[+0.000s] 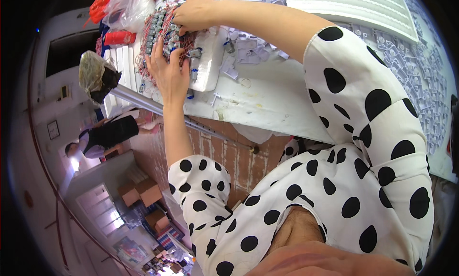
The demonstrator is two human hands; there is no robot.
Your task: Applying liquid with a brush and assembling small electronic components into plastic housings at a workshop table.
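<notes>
A mass of small grey motors (155,28) with thin red wires lies at the far left of the table, beside and partly over a white foam block (206,68). My left hand (167,75) rests at the near side of these motors with its fingers spread and nothing plainly in them. Farther off, my right hand (195,13) reaches across to the wires. Its fingers are bent and drawn together among them, and their tips are partly hidden, so what they hold cannot be made out. A few motors with blue ends (194,74) sit around the foam block.
White plastic parts (248,49) lie scattered behind the table's front edge, with many more at the right (397,61). A ribbed white tray (354,10) stands at the back. At the left are a red roll (119,37), plastic bags (126,10) and a bagged post (93,75). Another person (107,135) stands beyond.
</notes>
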